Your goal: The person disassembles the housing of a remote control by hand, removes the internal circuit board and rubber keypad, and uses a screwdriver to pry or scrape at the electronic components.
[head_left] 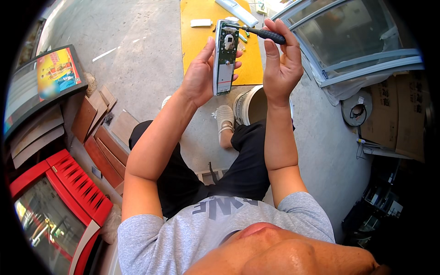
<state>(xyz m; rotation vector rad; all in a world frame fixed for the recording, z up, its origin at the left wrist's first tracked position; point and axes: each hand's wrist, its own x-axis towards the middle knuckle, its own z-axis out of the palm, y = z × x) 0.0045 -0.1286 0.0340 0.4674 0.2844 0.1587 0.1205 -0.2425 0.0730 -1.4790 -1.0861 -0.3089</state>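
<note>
My left hand is closed around a long, narrow electronic device in a pale casing, held upright in front of me. Its open face shows a green circuit board, with a whitish section at the lower end. In my right hand, thumb and fingers grip the dark ribbed handle of a screwdriver. The shaft points left, and its tip reaches the top of the board; I cannot tell whether it touches a screw. Beyond the device lies a yellow board, bearing a small white piece and a long pale cover.
A whitish bucket stands by my foot, below the yellow board. Glazed window frames and cardboard boxes occupy the right. Leftward are a screen with a colourful picture, wood panels and a red-framed glass cabinet.
</note>
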